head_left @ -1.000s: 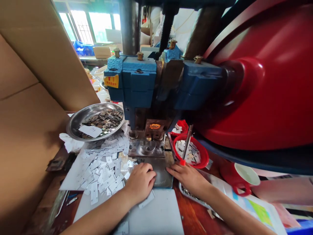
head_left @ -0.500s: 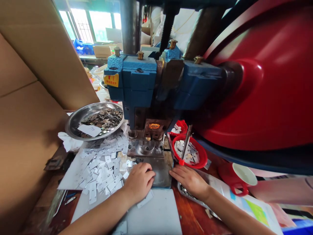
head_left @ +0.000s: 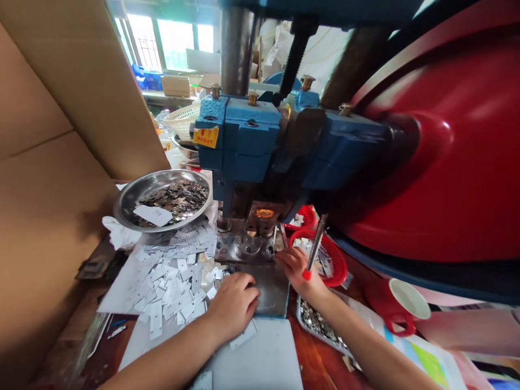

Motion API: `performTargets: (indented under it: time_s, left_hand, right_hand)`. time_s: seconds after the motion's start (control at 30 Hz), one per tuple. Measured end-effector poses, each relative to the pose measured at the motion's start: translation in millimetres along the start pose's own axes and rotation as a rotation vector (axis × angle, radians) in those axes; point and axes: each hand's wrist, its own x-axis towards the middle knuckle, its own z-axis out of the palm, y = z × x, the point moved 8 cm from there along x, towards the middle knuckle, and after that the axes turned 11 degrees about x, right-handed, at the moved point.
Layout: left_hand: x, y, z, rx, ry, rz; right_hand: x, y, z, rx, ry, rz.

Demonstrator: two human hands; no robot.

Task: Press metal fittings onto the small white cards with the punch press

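Under the left hand (head_left: 233, 303), a flat grey press plate (head_left: 268, 290).

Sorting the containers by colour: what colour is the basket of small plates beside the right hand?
Red, seen in the head view: the basket sits just past the right hand.

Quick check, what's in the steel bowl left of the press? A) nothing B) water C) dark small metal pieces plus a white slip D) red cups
C: the steel bowl holds a heap of dark metal pieces with a white paper slip lying on them.
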Motion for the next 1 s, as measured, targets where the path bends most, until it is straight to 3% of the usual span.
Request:
performTargets:
  time_s: [0.1, 0.23, 0.53, 0.63, 0.73, 0.87, 1.0]
  left_hand:
    - [0.0, 0.3, -1.0, -0.008, 0.007, -0.004]
    - [0.2, -0.1, -2.1, -0.009, 0.011, -0.006]
    - [0.0, 0.3, -4.2, -0.017, 0.015, 0.0]
    - [-0.6, -0.1, -4.3, -0.023, 0.019, -0.005]
    - [-0.5, -0.3, -4.3, -0.027, 0.027, -0.003]
    - [1.0, 1.5, -3.3, -0.01, 0.014, 0.013]
    - [1.8, 1.8, -3.5, 0.004, 0.011, 0.005]
  right_hand:
    - [27.5, -5.9, 15.1, 0.016, 0.001, 0.005]
    - [38.5, -7.8, 26.1, -0.003, -0.035, -0.014]
    - [39.8, -4.0, 13.5, -0.012, -0.044, 0.01]
    - [25.1, -6.8, 5.7, 0.038, -0.1, -0.018]
    - [-8.7, -10.8, 1.4, 0.079, -0.237, 0.0]
    - [-53.5, -16.8, 9.7, -0.085, -0.454, 0.012]
    - [-63.7, -21.0, 16.4, -0.183, -0.482, -0.077]
